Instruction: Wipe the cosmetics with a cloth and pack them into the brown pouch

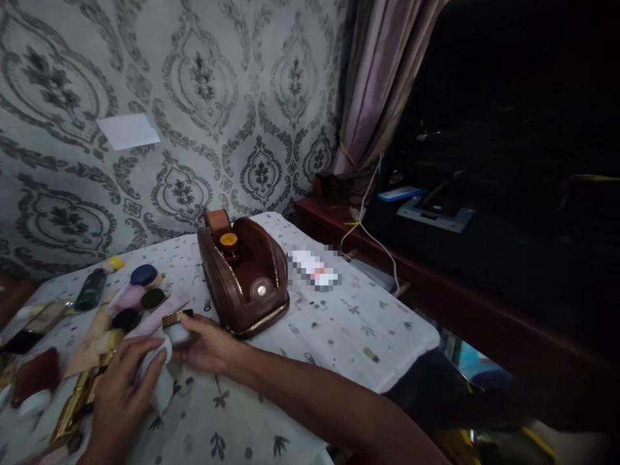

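In my right hand (208,345) is a small pale cosmetic jar (178,334) with a shiny gold-edged lid, tilted a little, the thumb on its lid. My left hand (119,391) pinches a white cloth (163,386) close against the jar's near side. Whether the cloth touches the jar, I cannot make out. Just beyond the hands stands a brown leather toiletry bag (217,290), unzipped and gaping. Inside it sits a dark jar with an orange-gold lid (228,241).
Several cosmetics crowd the left of the patterned tablecloth (290,387): a dark green bottle (90,290), a blue-lidded jar (144,276), a reddish-brown bottle (36,376) and a gold tube (72,407). A blurred white item (312,268) lies right of the bag. A dark red desk (465,297) adjoins.
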The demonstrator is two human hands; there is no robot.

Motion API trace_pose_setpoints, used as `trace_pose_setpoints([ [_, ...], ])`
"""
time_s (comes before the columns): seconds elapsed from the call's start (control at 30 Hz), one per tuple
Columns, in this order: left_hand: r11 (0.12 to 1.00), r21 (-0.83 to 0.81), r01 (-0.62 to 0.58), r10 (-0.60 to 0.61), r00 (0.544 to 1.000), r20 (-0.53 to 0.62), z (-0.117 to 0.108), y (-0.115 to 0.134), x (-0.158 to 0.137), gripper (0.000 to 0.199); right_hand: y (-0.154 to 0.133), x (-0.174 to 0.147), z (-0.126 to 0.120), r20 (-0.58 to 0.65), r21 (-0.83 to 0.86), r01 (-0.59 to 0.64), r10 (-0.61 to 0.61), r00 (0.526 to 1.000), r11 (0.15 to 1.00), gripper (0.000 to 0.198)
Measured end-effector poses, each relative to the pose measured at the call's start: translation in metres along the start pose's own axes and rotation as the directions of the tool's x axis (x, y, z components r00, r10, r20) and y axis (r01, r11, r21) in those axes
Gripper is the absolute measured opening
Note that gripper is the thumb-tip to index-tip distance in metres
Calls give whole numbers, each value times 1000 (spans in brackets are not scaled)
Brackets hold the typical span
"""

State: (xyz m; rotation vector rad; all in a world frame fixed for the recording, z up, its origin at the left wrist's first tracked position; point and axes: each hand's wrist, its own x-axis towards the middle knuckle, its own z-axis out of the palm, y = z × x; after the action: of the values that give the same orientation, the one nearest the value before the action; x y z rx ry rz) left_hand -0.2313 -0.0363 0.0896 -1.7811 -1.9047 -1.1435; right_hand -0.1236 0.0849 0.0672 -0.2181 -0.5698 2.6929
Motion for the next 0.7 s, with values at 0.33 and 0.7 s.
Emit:
trace_pose_setpoints([
  [0.33,999,15,40,-39,998,-52,3,2,-1,15,2,3,3,-19,-112,-6,4,1000,994,70],
  [0.7,981,-65,185,-189,980,-61,5,-6,-3,27,8,12,-5,-61,-32,9,-11,998,999,76],
])
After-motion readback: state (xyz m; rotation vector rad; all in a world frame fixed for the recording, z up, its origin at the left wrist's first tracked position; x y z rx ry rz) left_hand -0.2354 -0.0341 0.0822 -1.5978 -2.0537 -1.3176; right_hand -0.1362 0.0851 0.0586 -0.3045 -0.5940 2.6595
